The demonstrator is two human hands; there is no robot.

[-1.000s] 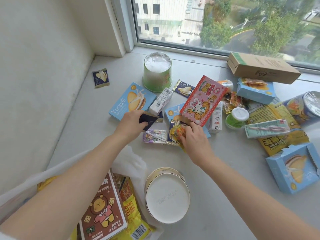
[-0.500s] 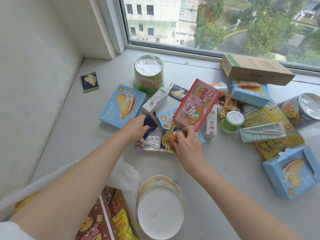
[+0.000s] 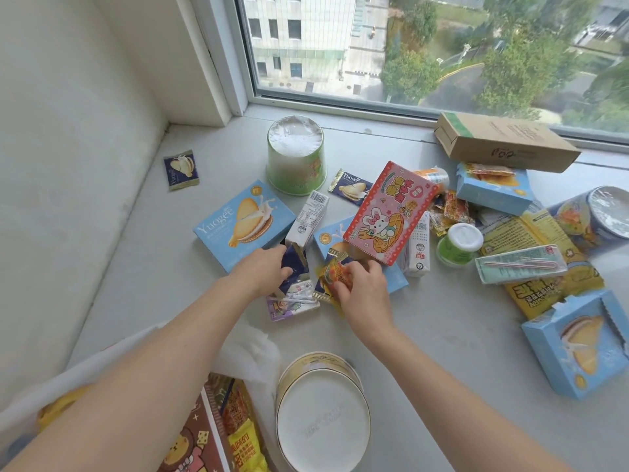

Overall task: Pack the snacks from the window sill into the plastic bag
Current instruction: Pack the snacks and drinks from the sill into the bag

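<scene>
My right hand (image 3: 360, 287) pinches a small orange foil snack packet (image 3: 335, 275); my left hand (image 3: 262, 270) grasps a dark blue foil sachet (image 3: 295, 264), both on the white window sill (image 3: 442, 318), the white plastic bag (image 3: 252, 352) near my forearms.

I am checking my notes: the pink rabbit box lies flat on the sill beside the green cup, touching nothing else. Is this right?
Not quite. The head view shows the pink rabbit box propped at a tilt on other packages, right of the green cup on the sill.
</scene>
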